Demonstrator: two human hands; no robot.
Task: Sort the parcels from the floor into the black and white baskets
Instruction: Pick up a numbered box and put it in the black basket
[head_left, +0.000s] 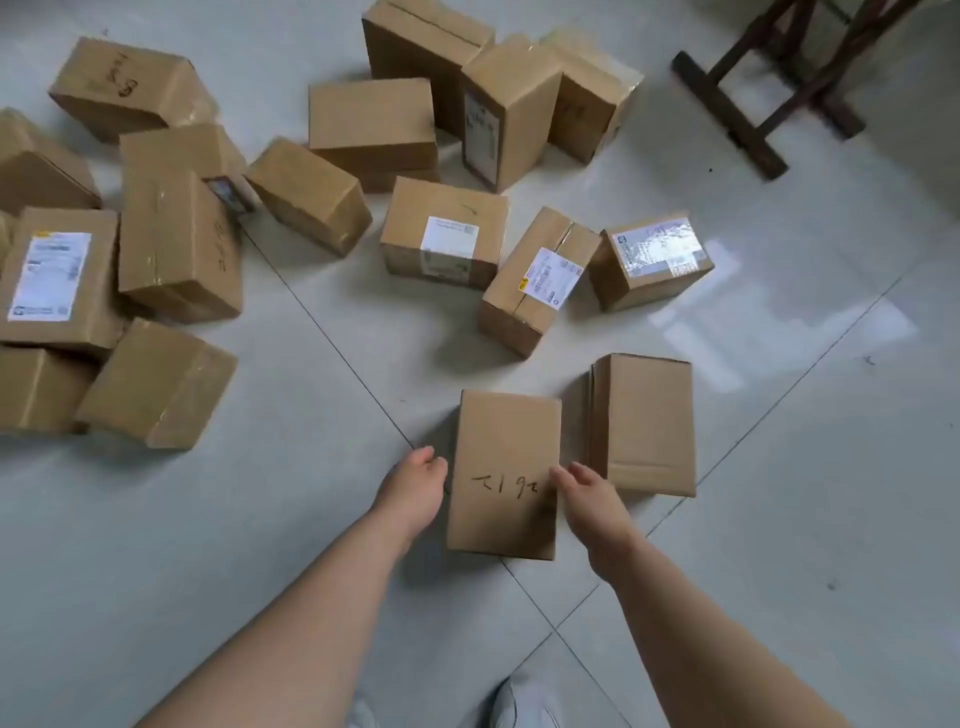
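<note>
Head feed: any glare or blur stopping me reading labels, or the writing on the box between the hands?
Head view: a bright reflection on the floor washes out the label of the taped box beside it; the picture is soft overall, so printed labels cannot be read; the marker writing on the near box between the left hand and right hand is legible.

The parcel nearest you carries black handwriting, upside down to you, which looks like 2612. Beyond that parcel, the white labels and other scrawls are too blurred to read.
</note>
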